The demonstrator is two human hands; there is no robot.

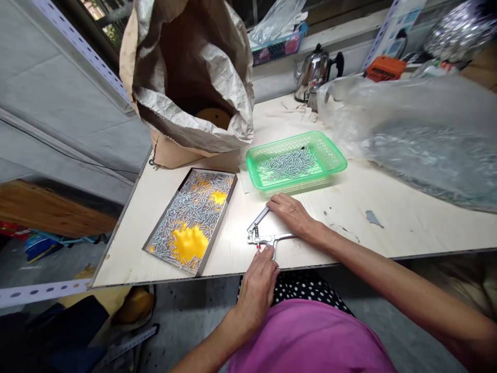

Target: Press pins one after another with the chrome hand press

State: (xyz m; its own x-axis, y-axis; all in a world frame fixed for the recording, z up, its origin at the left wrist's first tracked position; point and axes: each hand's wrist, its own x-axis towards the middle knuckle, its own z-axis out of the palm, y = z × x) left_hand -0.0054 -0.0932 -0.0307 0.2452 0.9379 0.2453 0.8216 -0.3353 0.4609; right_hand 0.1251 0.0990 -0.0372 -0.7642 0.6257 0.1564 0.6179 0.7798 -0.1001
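Note:
A small metal hand-lever tool (265, 240) with a dark spring rests on the table near its front edge. My right hand (291, 213) is closed over the raised end of its lever, the forearm reaching in from the right. Just in front of the tool, my left hand (259, 274) has its fingers pinched together near a small red piece (258, 246); what they hold is too small to make out. Beyond my right hand stands a green plastic basket (254, 168) holding many small silvery metal pieces. To the left lies a shallow tray (218, 228) full of similar pieces, its yellow bottom showing in patches.
A large open woven sack (155, 103) stands at the back left. Clear plastic bags (419, 134) cover the table's right side. A metal kettle (312, 75) and an orange box (385, 68) are at the back. The pale table (419, 233) ends close to my body.

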